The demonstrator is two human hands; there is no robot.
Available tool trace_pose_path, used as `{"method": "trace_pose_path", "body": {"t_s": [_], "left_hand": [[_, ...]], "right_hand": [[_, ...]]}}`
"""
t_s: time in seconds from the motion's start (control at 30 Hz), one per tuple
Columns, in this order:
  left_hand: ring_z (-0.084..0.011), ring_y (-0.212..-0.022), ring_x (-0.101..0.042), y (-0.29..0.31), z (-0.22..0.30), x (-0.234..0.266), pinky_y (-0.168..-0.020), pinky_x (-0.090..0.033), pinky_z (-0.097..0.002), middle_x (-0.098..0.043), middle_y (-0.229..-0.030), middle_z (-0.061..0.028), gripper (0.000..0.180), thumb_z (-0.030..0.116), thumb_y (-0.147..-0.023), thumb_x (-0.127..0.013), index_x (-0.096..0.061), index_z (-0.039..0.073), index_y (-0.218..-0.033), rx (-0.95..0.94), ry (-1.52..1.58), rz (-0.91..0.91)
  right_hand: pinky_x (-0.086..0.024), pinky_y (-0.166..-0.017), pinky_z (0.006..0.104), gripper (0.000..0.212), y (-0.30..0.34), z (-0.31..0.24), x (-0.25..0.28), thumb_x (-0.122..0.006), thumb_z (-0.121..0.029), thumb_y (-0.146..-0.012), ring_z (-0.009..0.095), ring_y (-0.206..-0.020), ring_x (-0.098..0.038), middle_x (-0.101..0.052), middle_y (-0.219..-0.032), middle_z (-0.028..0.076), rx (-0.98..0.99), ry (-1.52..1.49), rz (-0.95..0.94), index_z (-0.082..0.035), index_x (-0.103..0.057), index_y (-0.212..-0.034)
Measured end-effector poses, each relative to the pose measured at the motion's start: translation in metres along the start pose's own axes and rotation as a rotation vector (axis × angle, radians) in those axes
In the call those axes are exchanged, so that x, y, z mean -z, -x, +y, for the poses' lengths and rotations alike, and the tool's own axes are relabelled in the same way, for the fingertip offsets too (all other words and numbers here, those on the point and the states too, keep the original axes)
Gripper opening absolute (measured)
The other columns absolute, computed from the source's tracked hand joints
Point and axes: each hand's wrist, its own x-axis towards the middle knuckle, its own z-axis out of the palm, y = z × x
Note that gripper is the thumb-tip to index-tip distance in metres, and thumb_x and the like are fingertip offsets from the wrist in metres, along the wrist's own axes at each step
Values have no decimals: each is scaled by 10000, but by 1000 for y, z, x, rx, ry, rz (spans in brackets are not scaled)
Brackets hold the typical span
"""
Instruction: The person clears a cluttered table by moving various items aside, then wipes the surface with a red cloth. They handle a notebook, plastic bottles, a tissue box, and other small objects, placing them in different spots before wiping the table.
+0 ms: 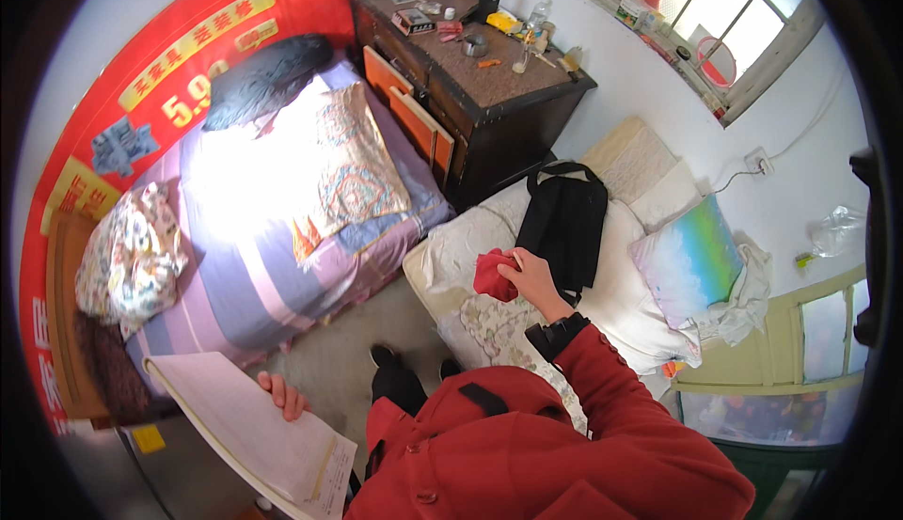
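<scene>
My right hand (532,280) is closed round a crumpled red cloth (493,275), held up over the pale sofa. A dark band circles that wrist, below the red coat sleeve. At the lower left my left hand (283,397) grips the edge of an open notebook (240,431) with lined white pages, its fingers curled over the top. The thumb is hidden behind it. Beyond my right hand a black bag (564,224) with a strap lies on the sofa. A pillow (689,261) with blue, green and white colours leans farther right.
A sunlit bed (230,280) with striped purple sheets stands at the left, bearing a patterned pillow (357,158) and bundled floral cloth (136,257). A dark dresser (527,111), crowded with small items, has drawers pulled out. The pale sofa (437,252) borders the grey floor (343,341).
</scene>
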Motion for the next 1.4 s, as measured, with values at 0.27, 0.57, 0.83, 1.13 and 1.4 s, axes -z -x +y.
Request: {"method": "trace_pose_path", "body": {"t_s": [0.27,0.57,0.83,1.13,1.4], "left_hand": [[-269,-694,-543,-183,76,100,-652,-450,-371,-504,-946,-156,350,313,-1061,-374,-419,15,-1239,202,36,-22],[-236,-654,-487,-357,86,116,-639,-414,-345,-484,-892,-120,341,340,-1039,-412,-460,35,-1184,433,-20,120],[-208,-732,-510,-460,-5,150,-658,-411,-314,-269,-1577,-147,550,416,-1020,-449,-378,93,-1460,639,172,-30],[-197,-710,-525,-538,-109,145,-678,-410,-292,-347,-1525,-141,578,468,-1017,-411,-413,108,-1469,786,177,-160],[-204,-606,-496,-551,-119,181,-554,-383,-268,-561,-1222,-211,524,472,-1007,-415,-552,25,-1243,764,124,141]], "right_hand": [[-526,-789,332,302,-165,-34,-25,-714,-236,-859,235,-877,-701,-724,-949,140,-109,-159,318,-25,-680,-1072],[-513,-814,385,356,-375,-58,35,-645,-333,-915,340,-954,-680,-710,-1002,168,17,95,697,-33,-660,-1107],[-393,-618,225,415,-350,-141,5,-397,-341,-1045,83,-660,-483,-579,-765,14,117,-359,364,-57,-654,-886],[-463,-610,302,275,-367,-186,-29,-564,-252,-1006,128,-663,-577,-611,-719,51,-61,-668,-320,-2,-617,-904],[-516,-759,299,318,-390,-113,-20,-669,-179,-919,144,-896,-629,-660,-1019,46,99,-516,-435,-44,-606,-1200]]}}
